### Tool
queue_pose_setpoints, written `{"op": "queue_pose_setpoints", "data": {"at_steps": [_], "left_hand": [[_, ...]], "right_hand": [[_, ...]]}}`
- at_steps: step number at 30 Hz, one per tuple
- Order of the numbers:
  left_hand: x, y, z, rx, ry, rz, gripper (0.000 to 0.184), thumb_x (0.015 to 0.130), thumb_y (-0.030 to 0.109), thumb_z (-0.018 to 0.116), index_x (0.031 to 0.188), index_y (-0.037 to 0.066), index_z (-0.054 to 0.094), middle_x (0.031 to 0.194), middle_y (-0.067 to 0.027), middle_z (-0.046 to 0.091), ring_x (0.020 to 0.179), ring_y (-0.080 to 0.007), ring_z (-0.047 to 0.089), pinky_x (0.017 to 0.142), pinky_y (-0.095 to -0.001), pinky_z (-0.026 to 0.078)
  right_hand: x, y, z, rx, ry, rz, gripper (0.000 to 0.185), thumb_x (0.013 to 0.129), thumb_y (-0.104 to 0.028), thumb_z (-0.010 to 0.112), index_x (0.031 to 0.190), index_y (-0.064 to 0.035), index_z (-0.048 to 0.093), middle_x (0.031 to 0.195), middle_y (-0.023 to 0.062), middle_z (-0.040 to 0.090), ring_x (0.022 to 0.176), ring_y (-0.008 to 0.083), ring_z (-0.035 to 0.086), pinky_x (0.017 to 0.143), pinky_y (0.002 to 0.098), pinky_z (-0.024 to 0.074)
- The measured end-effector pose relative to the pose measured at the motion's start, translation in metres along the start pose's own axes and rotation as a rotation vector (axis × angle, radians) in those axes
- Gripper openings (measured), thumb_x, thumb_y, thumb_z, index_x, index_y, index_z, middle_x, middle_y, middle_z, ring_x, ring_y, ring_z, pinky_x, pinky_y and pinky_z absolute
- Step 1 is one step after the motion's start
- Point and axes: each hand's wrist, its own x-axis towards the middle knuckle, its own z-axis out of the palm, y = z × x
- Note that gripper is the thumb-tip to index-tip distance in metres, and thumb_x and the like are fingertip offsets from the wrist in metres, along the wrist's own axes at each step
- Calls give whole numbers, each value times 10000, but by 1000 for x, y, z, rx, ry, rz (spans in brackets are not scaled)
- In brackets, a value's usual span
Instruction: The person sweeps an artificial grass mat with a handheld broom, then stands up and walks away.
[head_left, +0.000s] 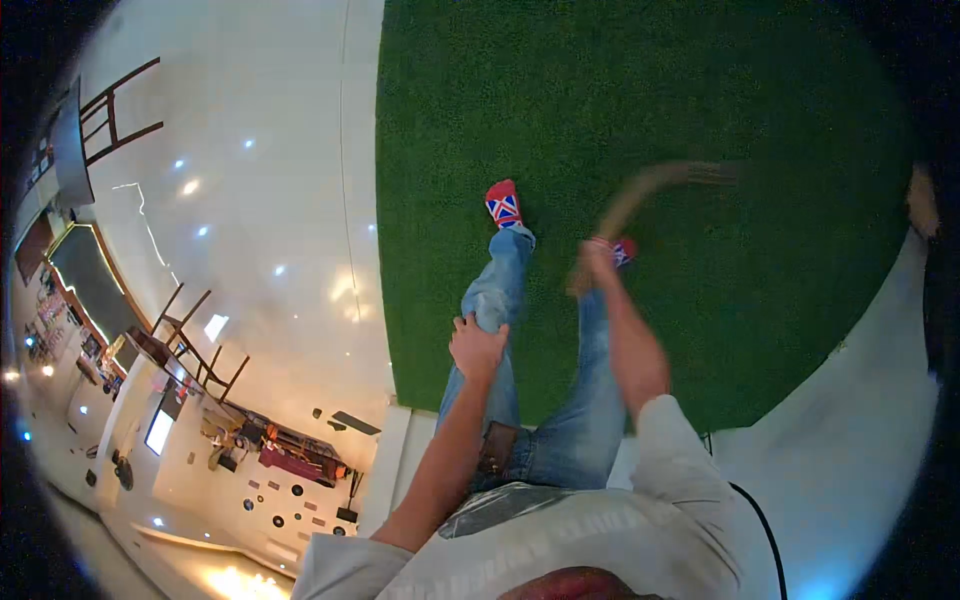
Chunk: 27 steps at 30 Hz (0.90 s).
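My left hand (pixel 478 346) lies over the knee of my left jeans leg (pixel 492 290), fingers spread on the denim and holding nothing. My right hand (pixel 599 260), near my other foot, is closed around a curved brown stick (pixel 640 188). The stick bends to the right over the green turf and is smeared by motion, so its exact kind and far end are unclear. Part of it shows below the hand too. A red, white and blue sock (pixel 505 205) covers my left foot; a similar sock (pixel 624 251) shows beside my right hand.
Green artificial turf (pixel 500 90) lies under my feet, bordered by pale floor (pixel 300 120) at left. Dark wooden chairs (pixel 190 340) and a wall (pixel 280 505) with small decorations stand farther left. At the right edge is a skin-coloured shape (pixel 922 203) beside dark cloth, possibly another person.
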Motion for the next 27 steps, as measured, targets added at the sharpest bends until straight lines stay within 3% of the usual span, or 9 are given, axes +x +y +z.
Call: {"op": "queue_pose_setpoints", "data": {"at_steps": [1,2,4,6,10,14,19,21,27], "left_hand": [[5,-1,-6,7,-7,12,727,664,496,672,1179,2,535,1160,-199,527,968,-337,587,837,-423,475],[11,-1,-13,20,-19,29,730,664,503,669,1177,0,537,1156,-197,529,969,-339,588,834,-426,476],[18,-3,-22,41,-42,47,738,665,517,664,1172,-3,539,1148,-193,535,972,-343,590,829,-432,479],[25,-1,-31,0,-92,3,757,665,537,657,1179,-6,538,1151,-190,537,975,-350,590,828,-440,481],[36,-17,-23,-56,-89,-10,798,663,568,646,1202,-8,528,1218,-206,515,1008,-363,582,840,-447,481],[26,-18,-26,-47,-120,9,813,670,560,641,1239,-2,498,1294,-251,455,1051,-366,567,871,-435,474],[-1,-29,11,27,-17,48,794,669,542,646,1229,-2,501,1239,-256,484,1034,-369,571,857,-437,478],[-17,-36,31,3,33,62,794,664,539,651,1224,-4,501,1223,-250,491,1028,-369,571,850,-439,479],[-60,-63,92,-60,67,57,806,655,527,665,1233,-7,487,1193,-248,493,1021,-371,568,847,-442,476]], "right_hand": [[-50,-94,75,-254,-174,288,201,784,-281,641,672,-128,575,583,29,523,505,173,502,468,357,424],[-33,-28,142,-275,-291,160,232,766,-311,634,672,-104,591,574,51,554,500,184,532,477,382,439],[-79,-68,240,-760,-811,-273,177,722,-267,617,726,-91,628,665,93,608,611,230,592,553,393,477],[-109,-104,298,-1002,-1068,-560,190,678,-224,600,780,-78,665,756,134,663,722,276,651,630,403,515],[-155,-233,308,-1109,-1130,-380,252,605,-175,650,846,-103,669,827,139,668,792,302,655,664,416,524],[-170,-255,288,-1380,-1267,-695,282,585,-145,663,866,-159,675,856,121,671,801,296,651,677,405,520],[-167,-193,155,-956,-906,-466,375,623,-169,657,988,-97,610,911,145,661,808,335,639,714,423,513],[-172,-158,82,-669,-668,-341,433,629,-200,674,1035,-81,579,930,158,656,818,333,641,726,425,511],[-169,-44,-119,-511,130,-189,433,659,-142,692,1045,-29,531,831,138,625,741,262,617,680,395,498]]}}
